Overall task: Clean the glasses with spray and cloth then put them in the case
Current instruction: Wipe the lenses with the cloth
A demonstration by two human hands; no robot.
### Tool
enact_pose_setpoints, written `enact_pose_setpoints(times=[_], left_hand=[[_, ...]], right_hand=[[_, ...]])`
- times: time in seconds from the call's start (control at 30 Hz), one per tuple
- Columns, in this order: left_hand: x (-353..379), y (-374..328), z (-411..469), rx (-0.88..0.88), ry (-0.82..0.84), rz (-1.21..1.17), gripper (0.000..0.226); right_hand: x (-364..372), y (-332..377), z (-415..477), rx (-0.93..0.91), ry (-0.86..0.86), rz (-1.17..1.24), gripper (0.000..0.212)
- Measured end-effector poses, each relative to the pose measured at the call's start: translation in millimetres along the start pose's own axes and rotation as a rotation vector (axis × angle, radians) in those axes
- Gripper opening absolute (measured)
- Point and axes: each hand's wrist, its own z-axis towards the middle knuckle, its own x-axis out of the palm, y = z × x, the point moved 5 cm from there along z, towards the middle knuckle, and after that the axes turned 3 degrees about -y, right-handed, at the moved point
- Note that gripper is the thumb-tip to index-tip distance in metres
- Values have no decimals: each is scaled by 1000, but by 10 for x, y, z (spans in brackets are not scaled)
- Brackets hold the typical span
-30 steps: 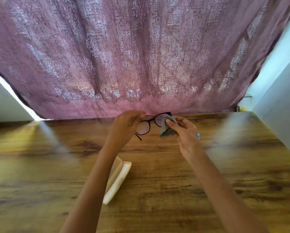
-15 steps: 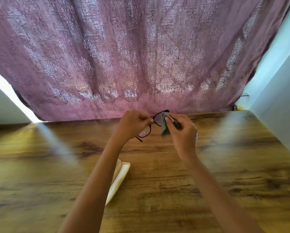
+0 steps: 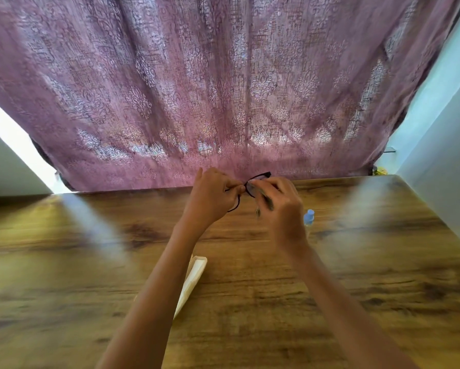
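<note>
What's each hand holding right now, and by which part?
Left hand pinches the glasses by the frame at one lens, near the bridge. Right hand pinches the cloth round the other lens; exact grip blurred.

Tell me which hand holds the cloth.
The right hand: it pinches the cloth at the glasses, while the left hand grips only the glasses.

Black glasses [image 3: 251,188] aloft, grey cloth [image 3: 266,201] on lens
</note>
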Motion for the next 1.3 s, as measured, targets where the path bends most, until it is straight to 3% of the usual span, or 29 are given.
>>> enact_pose_setpoints(times=[0.13,0.4,0.67,0.9,1.1,1.3], left_hand=[[-45,37,-10,-42,-57,0,16],[23,-32,-33,-32,-43,49,18],[-45,44,-58,-59,-97,23,18],[-17,13,-63,-48,-99,55,19],[-30,50,-88,-60,-113,35,19],[25,2,-78,-28,-90,75,20]], right_hand=[[-63,-89,33,45,-1,5,20],[28,44,-57,-53,40,-22,21],[-42,-168,43,58,2,-16,16],[77,-4,-69,-42,76,-6,22],[-35,-117,73,66,19,-11,14],[64,39,-46,-38,83,-3,20]])
